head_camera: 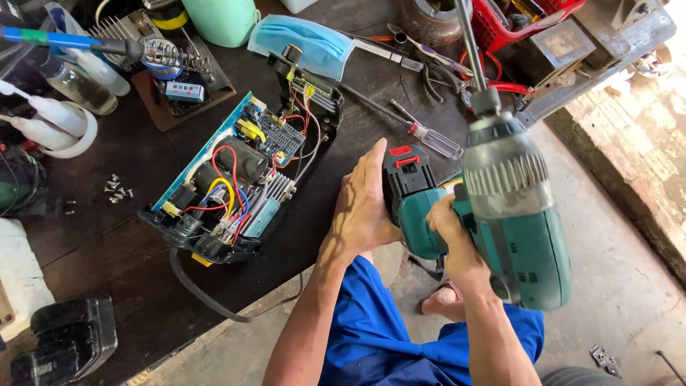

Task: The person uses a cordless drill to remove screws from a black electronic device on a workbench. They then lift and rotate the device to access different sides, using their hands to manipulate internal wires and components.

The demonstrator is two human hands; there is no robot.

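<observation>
My right hand (457, 239) grips the handle of a teal cordless drill (522, 229), whose bit points up and away over the bench. The black battery pack (406, 175) with red latches sits at the foot of that handle, and my left hand (364, 207) wraps its side with the fingers pressed flat against it. Just left of my hands lies an opened electronic unit (236, 186) in a teal and black case, with coloured wires, a circuit board and capacitors showing.
On the dark bench (107, 264): a clear-handled screwdriver (429, 136), blue face mask (304, 43), soldering iron in a coil stand (153, 53), loose screws (118, 189), white bottles (50, 118), pliers, a red basket (514, 21), a black battery (68, 339). Concrete floor lies to the right.
</observation>
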